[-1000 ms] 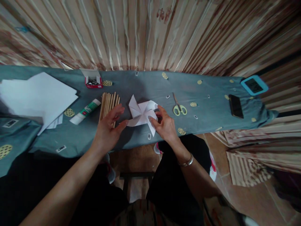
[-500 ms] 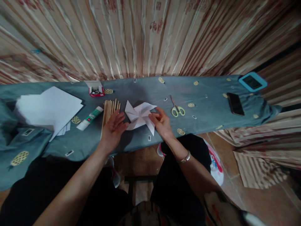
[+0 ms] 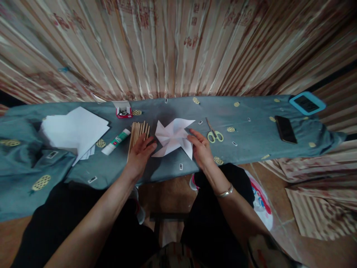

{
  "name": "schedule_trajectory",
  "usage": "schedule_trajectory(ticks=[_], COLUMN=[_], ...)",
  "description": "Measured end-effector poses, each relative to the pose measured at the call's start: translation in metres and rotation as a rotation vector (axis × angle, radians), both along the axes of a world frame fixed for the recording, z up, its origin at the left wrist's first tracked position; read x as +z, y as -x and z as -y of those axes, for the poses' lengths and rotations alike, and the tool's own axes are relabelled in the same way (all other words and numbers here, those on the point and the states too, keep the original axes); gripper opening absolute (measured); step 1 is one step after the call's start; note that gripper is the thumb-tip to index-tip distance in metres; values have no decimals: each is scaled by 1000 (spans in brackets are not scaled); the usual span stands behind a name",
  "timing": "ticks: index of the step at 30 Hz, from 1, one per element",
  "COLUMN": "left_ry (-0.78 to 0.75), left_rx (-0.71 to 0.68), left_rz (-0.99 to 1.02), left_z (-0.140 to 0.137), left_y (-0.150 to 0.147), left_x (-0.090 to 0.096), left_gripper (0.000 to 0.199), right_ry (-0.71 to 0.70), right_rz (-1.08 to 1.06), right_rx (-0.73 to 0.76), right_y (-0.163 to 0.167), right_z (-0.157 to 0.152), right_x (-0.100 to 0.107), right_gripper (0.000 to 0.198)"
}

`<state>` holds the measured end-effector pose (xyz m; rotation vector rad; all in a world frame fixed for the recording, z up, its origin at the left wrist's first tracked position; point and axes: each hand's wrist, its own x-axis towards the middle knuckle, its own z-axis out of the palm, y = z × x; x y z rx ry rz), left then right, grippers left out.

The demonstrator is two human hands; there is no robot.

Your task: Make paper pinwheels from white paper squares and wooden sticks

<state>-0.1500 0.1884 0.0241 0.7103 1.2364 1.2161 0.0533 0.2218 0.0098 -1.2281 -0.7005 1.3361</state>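
A pinwheel (image 3: 174,136) of smooth white paper lies on the tabletop (image 3: 156,173) between the two hands, its pointed blades fanning out from creases that meet at the middle. The left hand (image 3: 141,152) is loosely open with bent, parted fingers and has hold of nothing; it lies over the near part of a row of slim, straight wooden sticks (image 3: 136,132), and its thumb points toward the pinwheel. The right hand (image 3: 201,149) is about half open at the pinwheel's right edge, thumb and forefinger parted; whether the thumb touches the paper cannot be told. A shiny metal bracelet (image 3: 225,191) rings that wrist.

Left of the left hand lies a white and green cylindrical glue stick (image 3: 116,142), and farther left a stack of flat, overlapping paper sheets (image 3: 79,124). Beyond the left hand sits a small red cardboard box (image 3: 124,112), open, with glinting bits inside. Just beyond and right of the right hand are scissors (image 3: 213,134) with pale green looped handles and metal blades. Soft, wrinkled grey-blue cloth with yellow pineapple prints covers the tabletop.
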Motion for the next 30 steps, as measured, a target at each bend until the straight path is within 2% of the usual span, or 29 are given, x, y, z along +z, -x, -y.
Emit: schedule_trajectory(ticks=[4, 7, 10, 14, 19, 24, 30], left_ry=[51, 69, 44, 64, 75, -29, -92], left_rx=[-49, -144, -233, -263, -186, -117, -32], left_rz=[148, 228, 222, 195, 102, 0, -57], left_z=[-3, -6, -6, -4, -7, -9, -9], left_y=[-2, -2, -4, -9, -11, -10, -12], left_x=[4, 7, 13, 22, 16, 3, -1], left_gripper=[50, 41, 38, 36, 46, 36, 32], right_ry=[35, 41, 49, 36, -55, -71, -85], right_rz=[-71, -72, -64, -29, 62, 42, 2], right_rx=[29, 71, 98, 128, 249, 290, 315], right_y=[-1, -2, -2, 1, 2, 4, 9], right_z=[1, 3, 6, 9, 13, 15, 20], right_x=[12, 17, 18, 16, 12, 11, 13], right_gripper=[52, 48, 47, 50, 52, 55, 62])
